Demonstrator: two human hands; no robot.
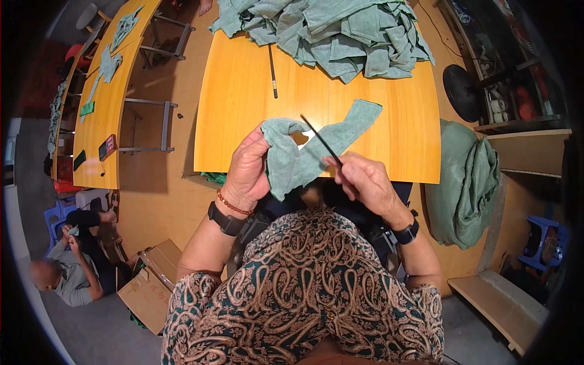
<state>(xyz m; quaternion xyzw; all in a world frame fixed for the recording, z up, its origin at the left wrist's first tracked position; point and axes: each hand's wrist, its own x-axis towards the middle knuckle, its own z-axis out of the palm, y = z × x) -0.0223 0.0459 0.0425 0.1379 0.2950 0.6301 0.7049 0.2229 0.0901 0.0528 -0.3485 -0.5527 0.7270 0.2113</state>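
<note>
My left hand (245, 167) is closed on the left edge of a grey-green piece of cloth (286, 163), held above the near edge of the yellow table (237, 100). The cloth curls round an opening, and its narrow strip reaches out to the upper right. In my right hand (368, 182) a thin dark stick (320, 136) is pinched, slanting up and left across the cloth. Whether the stick's tip touches the fabric, I cannot tell. A similar slim dark stick with a pale band (273, 73) lies farther off on the table.
A large heap of grey-green cloth pieces (347, 36) covers the table's far end. To the right are a big green bundle (459, 182) and a black fan (460, 93). Another yellow table (112, 103) stands left. A seated person (76, 274) and a cardboard box (146, 292) are lower left.
</note>
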